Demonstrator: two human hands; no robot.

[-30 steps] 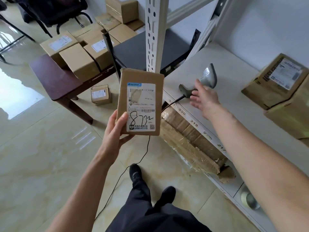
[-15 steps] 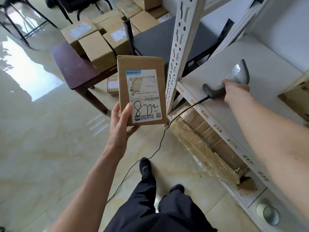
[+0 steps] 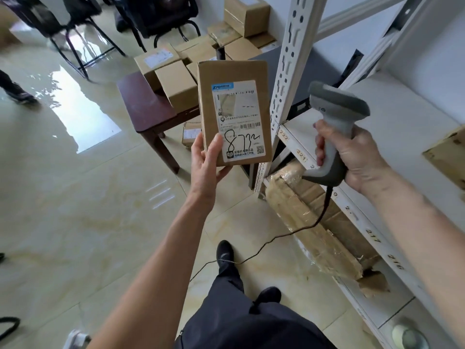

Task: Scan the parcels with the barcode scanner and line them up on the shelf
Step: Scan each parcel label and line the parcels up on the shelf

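My left hand (image 3: pixel 206 159) grips a flat brown parcel (image 3: pixel 208 102) by its lower left corner and holds it upright, its white label with "8732" facing me. To its right, my right hand (image 3: pixel 357 159) holds the grey barcode scanner (image 3: pixel 337 109) by the handle, lifted off the white shelf (image 3: pixel 402 117), its head level with the parcel's label. The scanner's black cable (image 3: pixel 322 215) hangs down to the floor. A brown parcel (image 3: pixel 448 154) lies on the shelf at the right edge.
Several brown parcels (image 3: pixel 176 84) are piled on a dark wooden table (image 3: pixel 148 114) and behind it. A white shelf post (image 3: pixel 289 71) stands between parcel and scanner. A taped carton (image 3: pixel 314 222) lies under the shelf. Black chairs (image 3: pixel 83 34) stand at the back. Another person's shoe (image 3: pixel 22 96) is at the left.
My right hand has closed on the scanner's handle and lifted it off the shelf toward the parcel. My left hand has kept the parcel raised.
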